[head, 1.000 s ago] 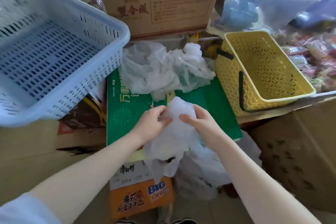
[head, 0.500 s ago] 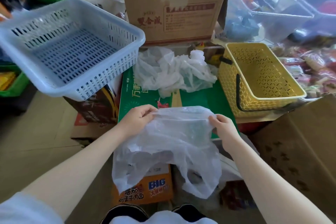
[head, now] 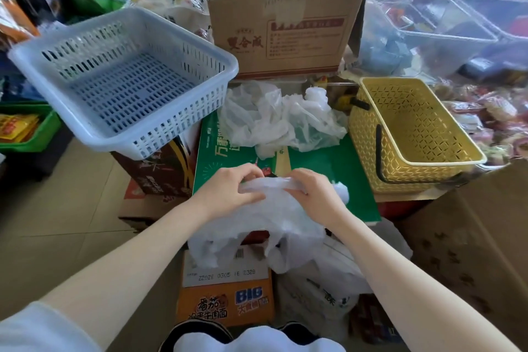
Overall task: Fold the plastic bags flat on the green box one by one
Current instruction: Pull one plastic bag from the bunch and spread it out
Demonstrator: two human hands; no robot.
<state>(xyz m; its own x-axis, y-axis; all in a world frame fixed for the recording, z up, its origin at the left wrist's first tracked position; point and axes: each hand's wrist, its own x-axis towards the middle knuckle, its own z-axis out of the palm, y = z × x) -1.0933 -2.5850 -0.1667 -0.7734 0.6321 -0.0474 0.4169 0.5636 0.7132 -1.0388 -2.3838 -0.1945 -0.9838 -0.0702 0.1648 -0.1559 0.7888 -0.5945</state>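
A green box (head: 337, 168) lies flat in the middle. A heap of crumpled white plastic bags (head: 280, 120) rests on its far end. Over the box's near edge I hold one translucent white plastic bag (head: 274, 223); its top edge is bunched between my hands and its body and handles hang down in front of the box. My left hand (head: 228, 188) pinches the bag's top edge on the left. My right hand (head: 317, 191) grips the same edge on the right, close beside the left.
A pale blue slotted basket (head: 123, 80) stands at the left, a yellow basket (head: 414, 134) at the right, a brown carton of snacks (head: 285, 28) behind. An orange noodle box (head: 228, 303) and more white bags (head: 328, 288) sit below. A brown cardboard box (head: 471, 237) is at the lower right.
My hands came together from holding the bag spread wide, gathering its top edge into a narrow bunch. The camera view has also tilted up a little.
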